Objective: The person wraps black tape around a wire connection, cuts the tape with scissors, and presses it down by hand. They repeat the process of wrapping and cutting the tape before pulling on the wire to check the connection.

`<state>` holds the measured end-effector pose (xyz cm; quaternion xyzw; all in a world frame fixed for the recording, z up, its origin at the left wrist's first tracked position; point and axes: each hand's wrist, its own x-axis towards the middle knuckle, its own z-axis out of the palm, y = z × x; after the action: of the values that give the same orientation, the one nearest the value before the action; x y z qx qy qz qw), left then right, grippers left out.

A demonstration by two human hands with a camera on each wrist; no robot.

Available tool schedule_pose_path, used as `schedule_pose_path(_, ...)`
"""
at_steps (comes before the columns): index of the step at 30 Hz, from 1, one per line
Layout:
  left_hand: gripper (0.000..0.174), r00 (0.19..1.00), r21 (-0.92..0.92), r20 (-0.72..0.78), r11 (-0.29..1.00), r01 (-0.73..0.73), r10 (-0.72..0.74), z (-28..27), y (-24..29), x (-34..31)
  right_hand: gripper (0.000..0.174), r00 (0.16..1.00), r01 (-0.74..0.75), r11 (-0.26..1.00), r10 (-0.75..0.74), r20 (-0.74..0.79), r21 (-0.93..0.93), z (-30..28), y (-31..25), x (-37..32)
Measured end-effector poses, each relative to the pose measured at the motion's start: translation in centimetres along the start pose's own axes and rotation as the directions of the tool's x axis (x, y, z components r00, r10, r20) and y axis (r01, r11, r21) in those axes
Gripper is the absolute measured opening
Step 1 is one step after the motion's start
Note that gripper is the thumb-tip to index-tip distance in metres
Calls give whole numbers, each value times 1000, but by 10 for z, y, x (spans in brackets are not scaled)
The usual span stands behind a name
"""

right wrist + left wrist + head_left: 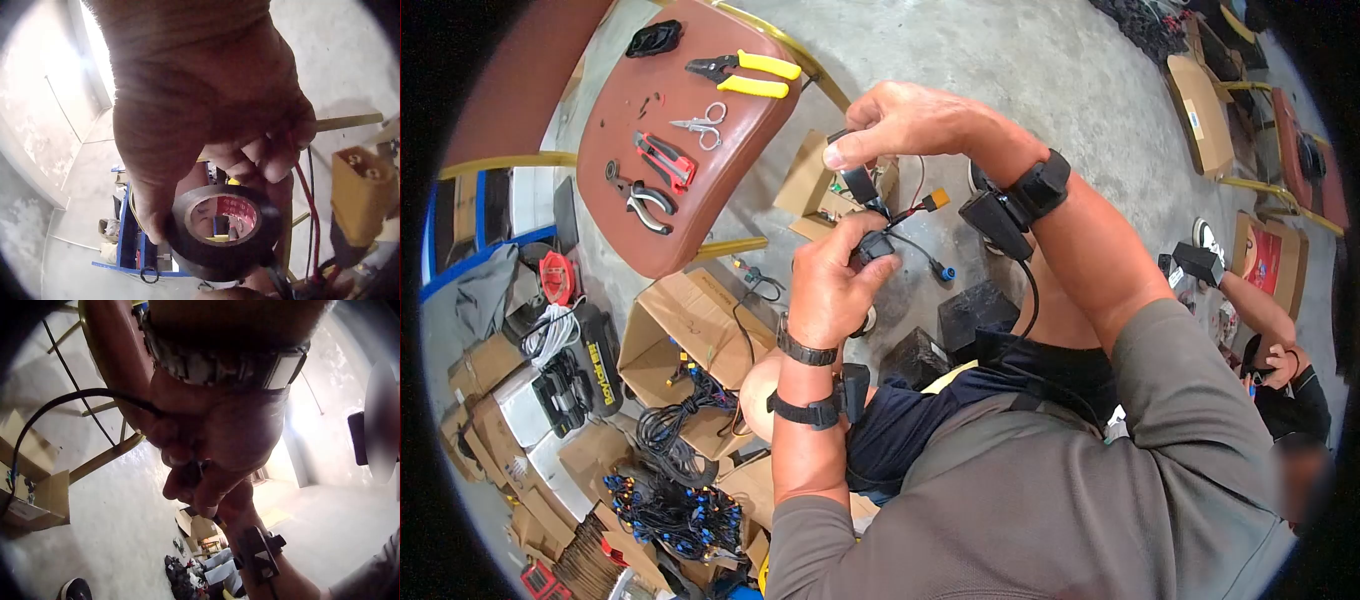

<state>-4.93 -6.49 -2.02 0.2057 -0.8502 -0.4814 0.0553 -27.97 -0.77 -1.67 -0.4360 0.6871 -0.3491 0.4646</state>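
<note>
From the head view I register the right hand [905, 122] nearest the work, its thumb and fingers pinching one roll of black tape [215, 264]. The left hand [832, 275] grips one black cable assembly [872, 247] between thumb and curled fingers; those fingers obstruct my view of its middle, and in the left wrist view the hand hides most of it. The roll lies between the two hands, beneath the right thumb and just beside the cable assembly. Near the left fingers I count one yellow connector [359, 197], one red wire [315, 225] and one blue-tipped lead [945, 272]. Beyond the hands, one open cardboard box [805, 180] stands on the floor, partly covered by them, and two dark blocks [978, 315] lie near the person's legs. On the brown chair seat [710, 195] I count four hand tools: yellow-handled pliers [760, 76], scissors [703, 127], a red utility knife [664, 162] and grey-handled pliers [645, 205]. Left of the person stand a larger carton [710, 315] and a bundle of blue-tipped cables [675, 515], too tangled to count. Farthest right I observe one other person [1300, 400]
</note>
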Motion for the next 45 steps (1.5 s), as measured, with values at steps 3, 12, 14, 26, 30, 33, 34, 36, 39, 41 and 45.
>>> schedule_pose_path(3,41,1000,-22,-14,1000,-16,16,4,-1,0,68,1000,-14,999,14,-18,-41,3,5,3)
schedule_pose_path(12,45,999,-46,-17,998,-42,41,5,5,1,76,997,-73,996,73,-9,-60,0,8,7)
schedule_pose_path(14,45,1000,-72,-2,997,-24,24,5,4,1,74,995,-96,993,97,1,-75,0,7,6)
schedule_pose_path(26,43,1000,-292,-9,956,13,-16,-5,-1,0,77,847,-418,900,336,412,125,26,61,19)
schedule_pose_path(30,42,997,-501,-13,863,60,-77,-8,-2,-1,64,766,-461,881,335,548,105,43,64,22)
schedule_pose_path(33,41,991,-644,9,757,107,-133,-10,-8,1,46,854,-325,919,183,487,223,57,71,17)
schedule_pose_path(34,41,986,-675,19,725,132,-163,-12,-9,2,32,861,-278,910,94,500,308,57,70,17)
schedule_pose_path(36,42,982,-669,30,726,158,-186,-16,-11,2,30,925,-48,931,-95,368,362,60,68,20)
schedule_pose_path(39,43,984,-651,-14,748,127,-178,-17,-14,3,32,923,55,866,-234,306,497,58,63,23)
schedule_pose_path(41,44,982,-672,-44,733,108,-186,-15,-17,3,28,947,2,823,-183,262,567,60,51,19)
schedule_pose_path(45,43,966,-751,-34,644,143,-255,-20,-20,5,19,965,57,828,-189,181,557,69,42,22)
